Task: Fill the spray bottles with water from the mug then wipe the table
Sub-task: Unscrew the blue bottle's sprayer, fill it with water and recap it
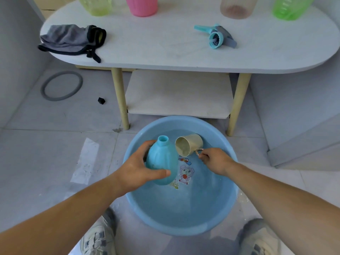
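My left hand (139, 166) grips a light blue spray bottle (161, 162) without its cap, held over a blue basin (228, 214) of water on the floor. Its open neck points up and away. My right hand (214, 161) pinches the handle of a beige mug (189, 144), tipped on its side with its mouth beside the bottle's neck. The bottle's teal spray head (216, 36) lies on the white table (165, 52). A grey cloth (71, 38) with black trim is bunched at the table's left end.
Along the table's far edge stand a yellow-green bottle (95, 6), a pink one (141, 6), a clear brownish one (237, 8) and a green one (288, 8). A lower shelf (178, 92) sits under the table. A grey ring (61, 85) lies on the floor tiles.
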`<state>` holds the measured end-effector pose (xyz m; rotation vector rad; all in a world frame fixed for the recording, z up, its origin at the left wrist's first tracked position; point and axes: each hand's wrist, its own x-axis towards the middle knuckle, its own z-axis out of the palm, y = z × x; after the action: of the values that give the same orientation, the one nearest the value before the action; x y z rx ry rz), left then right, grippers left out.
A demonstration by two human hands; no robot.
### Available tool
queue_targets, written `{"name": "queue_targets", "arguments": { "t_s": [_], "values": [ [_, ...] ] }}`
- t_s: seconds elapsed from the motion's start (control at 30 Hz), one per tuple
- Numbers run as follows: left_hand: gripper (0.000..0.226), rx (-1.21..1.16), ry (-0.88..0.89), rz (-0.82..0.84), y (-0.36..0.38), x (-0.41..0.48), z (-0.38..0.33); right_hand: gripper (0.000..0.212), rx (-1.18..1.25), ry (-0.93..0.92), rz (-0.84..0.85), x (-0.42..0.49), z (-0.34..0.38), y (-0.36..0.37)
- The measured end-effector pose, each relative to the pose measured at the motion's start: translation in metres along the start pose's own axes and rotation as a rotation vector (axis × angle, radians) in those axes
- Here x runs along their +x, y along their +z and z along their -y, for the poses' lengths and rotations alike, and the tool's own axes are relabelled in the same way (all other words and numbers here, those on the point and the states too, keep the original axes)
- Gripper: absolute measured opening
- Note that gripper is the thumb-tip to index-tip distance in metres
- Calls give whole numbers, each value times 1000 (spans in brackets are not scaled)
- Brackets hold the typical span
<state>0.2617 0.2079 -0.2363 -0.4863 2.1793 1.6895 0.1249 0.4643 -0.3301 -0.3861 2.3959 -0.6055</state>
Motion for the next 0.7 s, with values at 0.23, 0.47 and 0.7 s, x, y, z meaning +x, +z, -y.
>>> {"name": "queue_targets", "arguments": {
  "t_s": [0.23,0.47,0.7],
  "values": [
    [86,-18,39,-3,-4,-6,-6,33,328,29,-107,-8,18,-19],
    [80,-32,79,-25,-10,-24,-24,33,530,-84,-180,-50,64,-80],
    [76,-14,144,-30,-19,-46,-58,32,417,-254,-252,-122,125,-139]
  ]
}}
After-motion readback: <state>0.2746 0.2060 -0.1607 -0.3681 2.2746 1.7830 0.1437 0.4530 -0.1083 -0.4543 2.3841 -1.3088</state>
